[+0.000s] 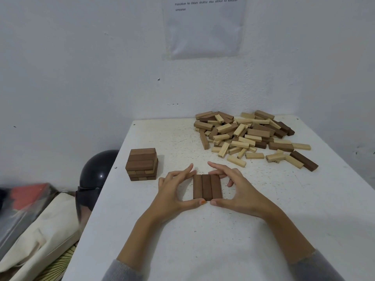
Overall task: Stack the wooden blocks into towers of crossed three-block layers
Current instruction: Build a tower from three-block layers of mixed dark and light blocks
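Three dark brown blocks (207, 187) lie flat side by side as one layer on the white table (203, 240), near its middle. My left hand (174, 191) frames the layer's left side, thumb tip against the near ends and fingers reaching past the far end. My right hand (237, 189) mirrors it on the right, thumb at the near ends and fingers touching the far right corner. A finished tower (142, 164) of crossed brown layers stands to the left. A loose pile of light and dark blocks (247, 134) lies at the back right.
The table's left edge runs close to the tower. Beyond it on the floor are a dark helmet (97, 171), a cream cloth bag (40, 236) and a blurred red and grey item (24, 199). A wall with a taped paper sheet (205, 27) stands right behind the table.
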Demonstrator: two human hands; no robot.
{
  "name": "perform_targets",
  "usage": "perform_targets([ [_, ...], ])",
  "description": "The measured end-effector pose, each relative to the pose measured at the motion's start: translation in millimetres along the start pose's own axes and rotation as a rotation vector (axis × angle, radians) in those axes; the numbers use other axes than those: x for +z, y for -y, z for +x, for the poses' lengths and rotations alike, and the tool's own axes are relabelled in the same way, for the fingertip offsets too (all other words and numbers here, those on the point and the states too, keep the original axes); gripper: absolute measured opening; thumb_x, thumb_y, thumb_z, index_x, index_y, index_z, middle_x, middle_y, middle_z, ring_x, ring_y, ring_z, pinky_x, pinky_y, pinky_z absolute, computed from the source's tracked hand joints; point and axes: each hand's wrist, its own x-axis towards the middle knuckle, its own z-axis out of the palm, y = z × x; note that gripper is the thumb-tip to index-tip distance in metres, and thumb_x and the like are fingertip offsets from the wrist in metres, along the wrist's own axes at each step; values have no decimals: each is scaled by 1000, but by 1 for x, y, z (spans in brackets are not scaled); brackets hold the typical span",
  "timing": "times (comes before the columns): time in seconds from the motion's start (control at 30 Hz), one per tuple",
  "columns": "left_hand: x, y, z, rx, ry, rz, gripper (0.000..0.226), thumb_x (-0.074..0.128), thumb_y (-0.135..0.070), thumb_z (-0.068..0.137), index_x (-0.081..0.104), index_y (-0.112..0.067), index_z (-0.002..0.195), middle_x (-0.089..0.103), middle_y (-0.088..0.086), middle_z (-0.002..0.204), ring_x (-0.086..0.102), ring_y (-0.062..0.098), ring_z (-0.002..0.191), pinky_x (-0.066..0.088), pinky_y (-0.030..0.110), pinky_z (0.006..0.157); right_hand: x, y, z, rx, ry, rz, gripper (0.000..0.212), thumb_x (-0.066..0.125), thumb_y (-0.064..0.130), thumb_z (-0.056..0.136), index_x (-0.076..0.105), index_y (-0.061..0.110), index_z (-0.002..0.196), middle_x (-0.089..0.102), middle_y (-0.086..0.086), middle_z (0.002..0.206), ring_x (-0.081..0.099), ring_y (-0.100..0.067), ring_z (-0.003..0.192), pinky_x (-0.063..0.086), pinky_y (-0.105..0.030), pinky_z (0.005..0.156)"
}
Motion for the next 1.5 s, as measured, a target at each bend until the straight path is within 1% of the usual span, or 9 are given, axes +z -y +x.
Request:
perform_targets([
  [0.1,0,0,0,-12,8,-4,95,77,-50,72,23,-37,149,42,-32,137,24,-13,125,9,5,97,1,0,0,-1,-5,-3,91,84,33,71,30,49,142,51,26,128,39,4,118,31,-2,80],
  [0.37,1,1,1,-24,14,-24,98,68,-65,63,26,-40,148,44,-26,138,26,-9,127,10,6,98,1,0,1,-8,-10,-9,91,85,35,70,31,50,141,53,25,126,39,2,118,31,-2,80],
  [0.47,3,6,2,-35,18,-34,99,68,-72,62,26,-43,147,45,-23,139,27,-2,130,11,9,100,1,0,1,-6,-11,-2,93,85,36,69,29,50,142,54,27,127,40,2,117,32,-3,80],
  [0.63,6,13,3,-46,13,-33,99,63,-79,58,26,-49,146,46,-21,138,30,4,130,9,3,96,1,-1,1,-6,-18,-1,91,85,39,68,31,51,141,54,30,124,40,2,117,31,-2,79],
  [1.1,3,7,1,-17,-8,-29,94,69,-72,61,31,-48,144,47,-22,135,29,-1,130,9,6,99,2,-2,2,-11,-20,7,92,86,40,66,33,48,141,55,26,125,41,1,118,32,-4,80],
  [1.27,1,2,1,-28,-23,-37,90,76,-55,65,33,-44,143,41,-34,128,25,-15,123,9,3,98,2,-4,2,-16,-24,10,91,87,40,66,35,48,140,56,26,125,43,-1,118,32,-4,79],
  [1.33,1,2,0,-41,-20,-45,90,76,-57,64,33,-46,142,43,-31,128,28,-7,124,10,1,96,2,-4,2,-17,-27,6,90,87,41,65,36,48,140,56,27,124,43,-1,118,32,-5,79],
  [1.43,4,7,0,-54,-6,-52,92,71,-73,60,31,-52,141,47,-23,129,36,8,120,15,-1,92,2,-3,2,-17,-34,11,89,87,41,64,37,50,138,56,29,124,44,0,118,34,-6,80],
  [1.5,5,8,0,-45,1,-38,90,63,-78,60,27,-56,140,49,-20,130,39,10,119,17,2,92,1,-2,1,-18,-34,22,89,88,41,64,38,50,137,56,30,123,45,0,119,35,-8,81],
])
